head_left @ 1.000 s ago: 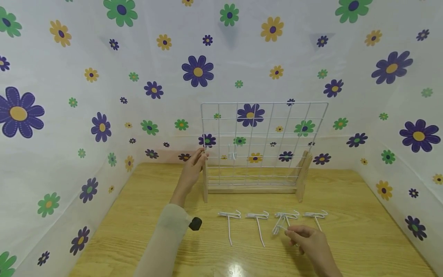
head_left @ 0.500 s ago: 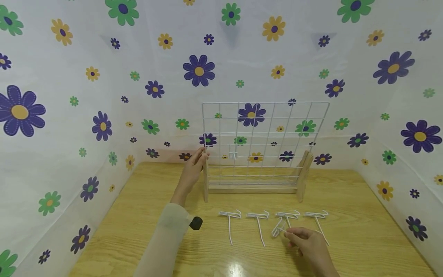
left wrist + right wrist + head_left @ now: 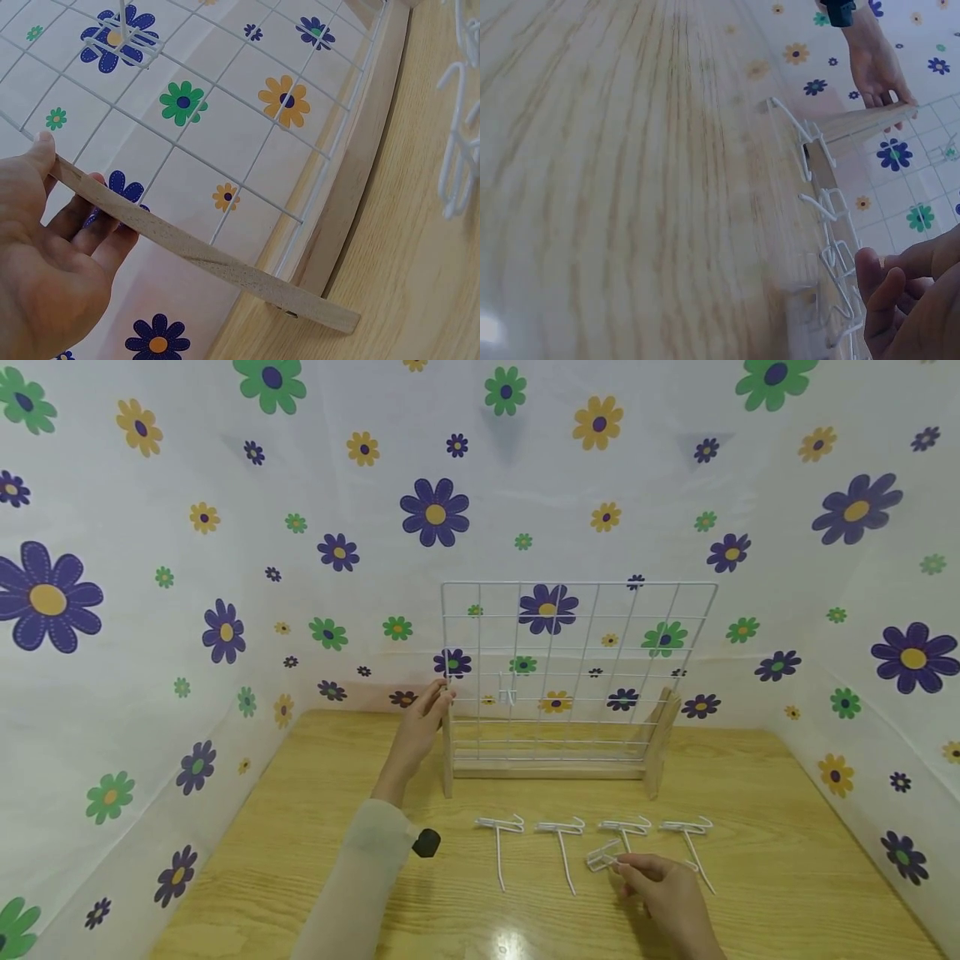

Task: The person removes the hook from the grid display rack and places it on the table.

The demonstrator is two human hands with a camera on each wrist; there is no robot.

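My left hand grips the left wooden upright of a stand holding a white wire grid panel. In the left wrist view the thumb lies on one side of the upright and the fingers on the other. A white wire hook hangs on the grid, toward its left. My right hand pinches another white wire hook by its prong, between thumb and fingertips, low over the table. Its rectangular back frame points left and overlaps a hook lying behind it.
On the wooden table lie several more hooks in a row before the stand: a leftmost hook, a second hook, a third hook and a rightmost hook. Flower-printed cloth encloses the back and sides.
The hook in my right hand has turned, its frame swinging from hanging steeply to lying flatter toward the left. The left hand stays on the upright. The head view has shifted slightly.
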